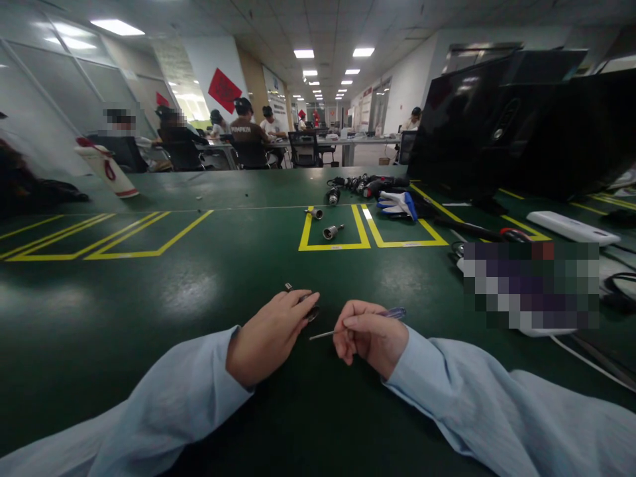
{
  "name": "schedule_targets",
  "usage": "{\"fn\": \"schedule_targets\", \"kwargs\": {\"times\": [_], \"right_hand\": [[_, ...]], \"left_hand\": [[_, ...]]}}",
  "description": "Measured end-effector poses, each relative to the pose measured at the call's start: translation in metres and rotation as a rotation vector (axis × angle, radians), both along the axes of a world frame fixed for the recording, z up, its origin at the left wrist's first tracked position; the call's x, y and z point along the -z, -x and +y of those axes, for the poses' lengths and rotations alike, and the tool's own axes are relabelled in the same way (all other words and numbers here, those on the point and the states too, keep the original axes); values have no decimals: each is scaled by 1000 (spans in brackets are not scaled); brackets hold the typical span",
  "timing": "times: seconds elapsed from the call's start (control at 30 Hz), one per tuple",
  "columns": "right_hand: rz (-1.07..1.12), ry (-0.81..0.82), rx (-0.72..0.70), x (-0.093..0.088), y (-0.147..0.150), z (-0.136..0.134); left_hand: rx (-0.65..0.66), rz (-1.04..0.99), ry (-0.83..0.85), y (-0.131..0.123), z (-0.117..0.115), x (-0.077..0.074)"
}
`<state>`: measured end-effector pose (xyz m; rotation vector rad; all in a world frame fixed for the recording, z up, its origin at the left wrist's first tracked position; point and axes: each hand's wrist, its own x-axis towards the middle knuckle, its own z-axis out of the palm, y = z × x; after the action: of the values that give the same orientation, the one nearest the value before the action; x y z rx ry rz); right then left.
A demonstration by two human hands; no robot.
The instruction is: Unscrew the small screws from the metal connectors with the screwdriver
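Observation:
My right hand (pixel 368 331) is closed around a screwdriver (pixel 322 335). Its thin metal shaft points left, and its clear purplish handle sticks out behind the fingers. Just left of the shaft tip, my left hand (pixel 278 331) lies over a small dark metal piece (pixel 312 314), fingers together and bent down on it. One narrow end of that piece shows above the knuckles and a shiny rounded part by the fingertips; my hand hides the middle, so its kind is unclear. The screwdriver tip is close to the piece, and I cannot tell whether they touch.
Beyond my hands, two metal sockets (pixel 332 232) lie in a yellow taped square. Behind are a white-and-blue glove (pixel 397 205) and dark corded tools (pixel 368 185). Black monitors (pixel 487 126) and a white power strip (pixel 571 228) stand right. A white cup (pixel 106 169) stands far left; people sit beyond.

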<state>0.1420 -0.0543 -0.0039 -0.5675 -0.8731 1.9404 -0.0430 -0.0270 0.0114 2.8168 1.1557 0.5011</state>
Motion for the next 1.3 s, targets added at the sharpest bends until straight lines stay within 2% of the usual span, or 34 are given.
{"fn": "schedule_targets", "kwargs": {"times": [0.13, 0.27, 0.53, 0.67, 0.77, 0.9, 1.2, 1.3], "right_hand": [[-11, 4, 13, -1, 0, -1], [-38, 18, 47, -1, -2, 1], [-29, 8, 322, 0, -7, 9], [-221, -46, 421, 3, -5, 9], [-394, -100, 445, 3, -2, 10], [-512, -161, 475, 3, 0, 15], [-600, -242, 401, 4, -4, 17], [-658, -284, 369, 0, -3, 15]], "left_hand": [[64, -35, 67, 5, 4, -3], [53, 14, 4, 1, 0, -3], [63, 179, -184, -4, -6, -1], [97, 207, -239, -8, -7, -3], [109, 188, -213, -8, -7, -5], [74, 6, -30, -3, 0, -9], [-111, -679, 681, -3, 7, -16], [-135, -770, 791, -4, 7, -15]]}}
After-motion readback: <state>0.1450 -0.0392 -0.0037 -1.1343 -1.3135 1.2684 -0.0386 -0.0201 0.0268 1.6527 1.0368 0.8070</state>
